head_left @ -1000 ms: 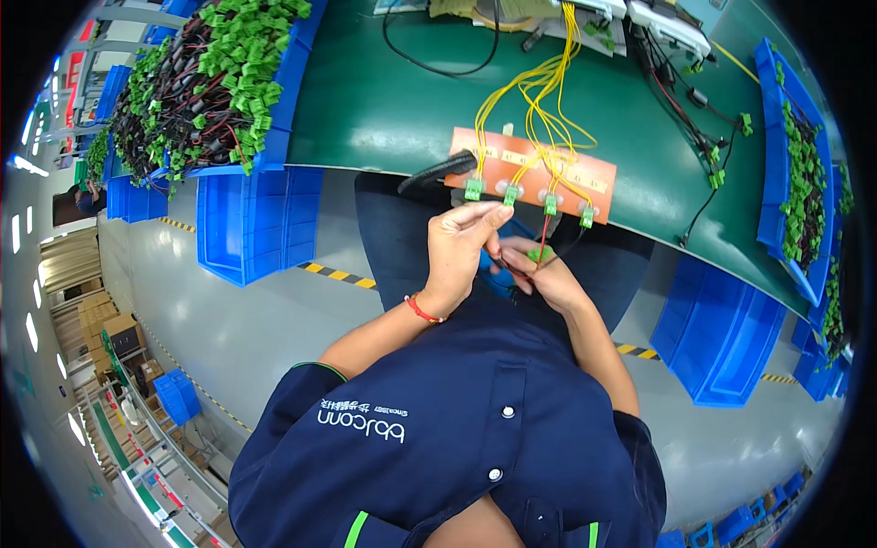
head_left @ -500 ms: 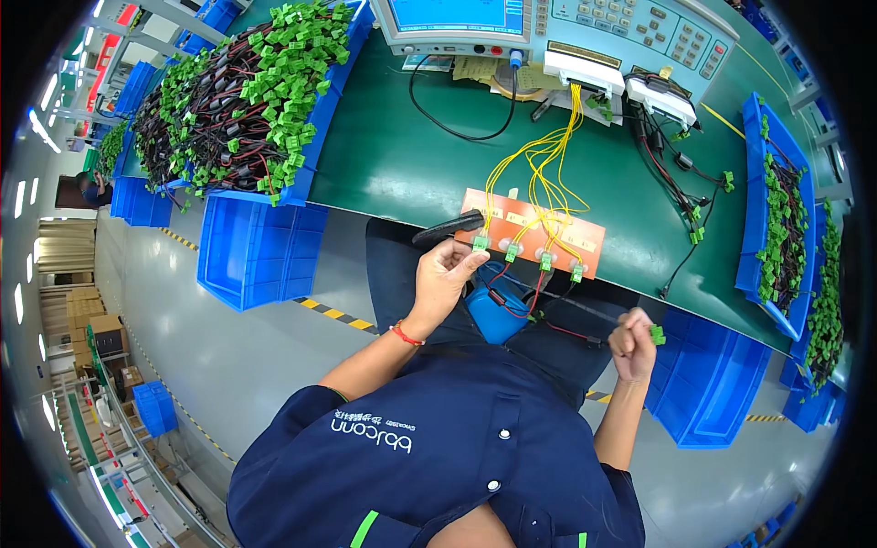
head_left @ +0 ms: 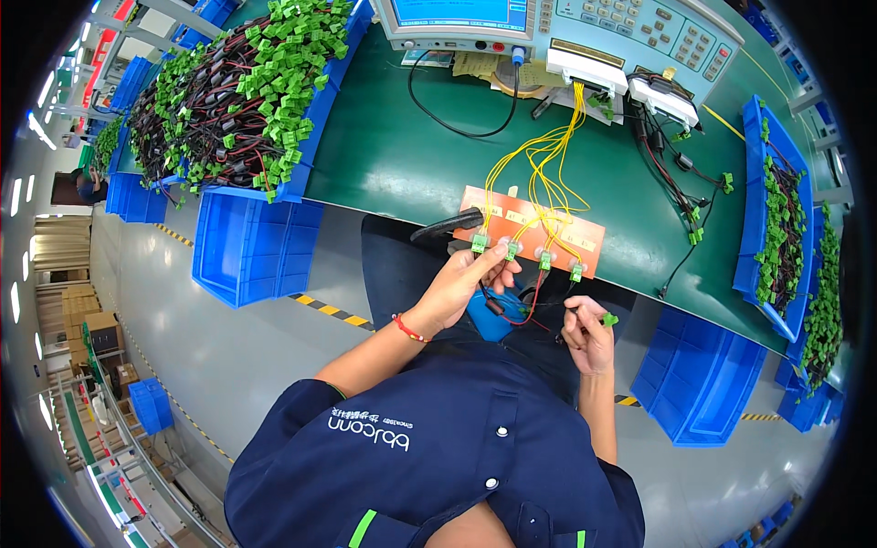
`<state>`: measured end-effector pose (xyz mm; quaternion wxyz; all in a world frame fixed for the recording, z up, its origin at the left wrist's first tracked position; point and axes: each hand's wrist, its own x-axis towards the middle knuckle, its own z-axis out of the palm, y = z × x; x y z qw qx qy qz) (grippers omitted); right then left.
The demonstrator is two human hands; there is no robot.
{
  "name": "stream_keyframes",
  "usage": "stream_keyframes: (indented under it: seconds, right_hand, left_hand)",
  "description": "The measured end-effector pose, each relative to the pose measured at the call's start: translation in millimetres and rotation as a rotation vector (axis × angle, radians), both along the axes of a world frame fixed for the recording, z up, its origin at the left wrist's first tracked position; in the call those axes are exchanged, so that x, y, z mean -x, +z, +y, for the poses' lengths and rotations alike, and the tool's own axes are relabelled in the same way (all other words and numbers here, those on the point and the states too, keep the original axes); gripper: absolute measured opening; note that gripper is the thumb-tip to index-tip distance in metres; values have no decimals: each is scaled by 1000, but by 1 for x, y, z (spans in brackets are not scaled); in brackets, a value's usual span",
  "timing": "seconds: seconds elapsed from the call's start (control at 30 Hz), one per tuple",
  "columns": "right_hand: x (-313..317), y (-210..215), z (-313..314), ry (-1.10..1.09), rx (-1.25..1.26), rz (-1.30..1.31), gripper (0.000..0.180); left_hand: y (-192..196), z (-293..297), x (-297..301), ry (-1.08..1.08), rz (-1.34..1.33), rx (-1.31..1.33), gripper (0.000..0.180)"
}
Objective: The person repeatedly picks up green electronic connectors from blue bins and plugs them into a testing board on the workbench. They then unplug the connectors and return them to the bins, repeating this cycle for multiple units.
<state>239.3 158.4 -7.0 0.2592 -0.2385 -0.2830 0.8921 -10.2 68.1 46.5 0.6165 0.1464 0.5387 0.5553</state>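
Probably the light, limp cable (head_left: 494, 306) needs holding by its plug (head_left: 609, 320); right fingers (head_left: 575, 331) grip it, left fingers (head_left: 491, 258) unclear.

There are four green board-edge connectors (head_left: 545, 261), one orange board (head_left: 594, 232), one instrument (head_left: 630, 41).

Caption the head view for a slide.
Left hand at the green connectors along an orange board, right hand holding a green plug.

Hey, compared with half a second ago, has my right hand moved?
Yes: your right hand has moved left, closer to the orange board.
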Motion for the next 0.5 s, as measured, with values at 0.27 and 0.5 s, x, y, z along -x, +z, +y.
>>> stream_keyframes:
  seconds: [0.27, 0.5]
  right_hand:
    - [23, 31, -4, 8, -203, -316, 34]
    - [61, 50, -3, 188, -309, -326, 26]
  left_hand:
    - [4, -5, 1, -42, -187, -1, 43]
    - [-1, -22, 1, -113, -358, -42, 37]
